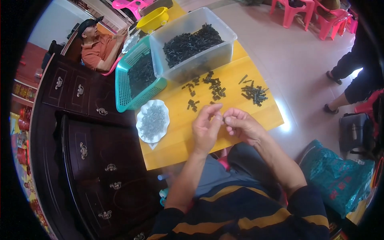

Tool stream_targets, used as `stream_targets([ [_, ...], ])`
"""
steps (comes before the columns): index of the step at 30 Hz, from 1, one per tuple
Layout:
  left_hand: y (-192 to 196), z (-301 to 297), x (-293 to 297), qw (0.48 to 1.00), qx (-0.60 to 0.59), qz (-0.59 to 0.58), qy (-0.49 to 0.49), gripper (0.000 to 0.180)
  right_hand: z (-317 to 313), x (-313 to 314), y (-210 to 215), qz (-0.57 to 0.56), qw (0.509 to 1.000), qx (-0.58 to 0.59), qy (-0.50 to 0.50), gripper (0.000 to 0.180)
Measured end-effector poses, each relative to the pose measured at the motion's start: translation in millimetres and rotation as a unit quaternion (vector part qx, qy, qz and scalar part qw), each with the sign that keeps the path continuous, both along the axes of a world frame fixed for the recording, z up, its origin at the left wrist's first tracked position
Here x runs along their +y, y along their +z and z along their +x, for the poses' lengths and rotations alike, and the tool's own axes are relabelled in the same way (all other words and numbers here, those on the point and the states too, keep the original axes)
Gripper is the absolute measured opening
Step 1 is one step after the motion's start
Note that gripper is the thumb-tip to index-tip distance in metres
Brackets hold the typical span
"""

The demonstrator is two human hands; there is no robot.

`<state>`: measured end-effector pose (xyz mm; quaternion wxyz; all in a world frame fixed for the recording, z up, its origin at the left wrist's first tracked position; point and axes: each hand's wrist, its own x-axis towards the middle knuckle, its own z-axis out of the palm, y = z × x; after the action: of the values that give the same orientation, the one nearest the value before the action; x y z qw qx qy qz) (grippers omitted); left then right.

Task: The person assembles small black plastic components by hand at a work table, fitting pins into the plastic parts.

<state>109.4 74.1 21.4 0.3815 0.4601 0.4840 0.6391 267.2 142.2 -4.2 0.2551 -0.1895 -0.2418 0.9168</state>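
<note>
My left hand (206,131) and my right hand (244,127) meet above the front part of the yellow table (170,154). Both pinch with thumb and fingertips at one spot, where only a tiny dark bit shows; what it is stays too small to name. Just beyond the fingers lie loose clusters of short black tube-like pieces (216,90). A denser pile of such black pieces (255,95) sits to the right. Left of my hands stands a white wavy-edged dish (140,127) holding many small clear pieces (154,120).
A translucent bin (196,68) and a teal slotted basket (119,93), both with black pieces, stand farther back. A yellow tub (154,19) is behind them. Dark drawers (90,140) border the left. Another person (98,48) sits far left. A teal bag (338,174) lies at right.
</note>
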Motion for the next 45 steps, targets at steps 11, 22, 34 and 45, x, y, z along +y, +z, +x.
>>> stream_targets([
  [11, 3.4, -46.1, -9.6, 0.928, 0.33, -0.007, 0.173, 0.019, 0.6, -0.2, 2.5, 0.056, 0.998, -0.022, 0.022, 0.013],
  [22, -23.0, -102.5, 7.3, 0.827, 0.508, -0.13, 0.201, 0.018, -0.5, -0.3, 8.8, 0.062, 0.997, -0.051, 0.011, 0.014],
  [34, -17.8, -97.7, 0.8, 0.86, 0.445, -0.153, 0.199, 0.01, 0.3, -0.4, 8.2, 0.096, 0.992, -0.081, 0.019, 0.016],
  [45, 42.1, -31.1, -32.9, 0.954, 0.291, -0.058, 0.038, 0.009, -2.4, -7.0, 12.3, 0.144, 0.985, -0.097, 0.011, 0.017],
])
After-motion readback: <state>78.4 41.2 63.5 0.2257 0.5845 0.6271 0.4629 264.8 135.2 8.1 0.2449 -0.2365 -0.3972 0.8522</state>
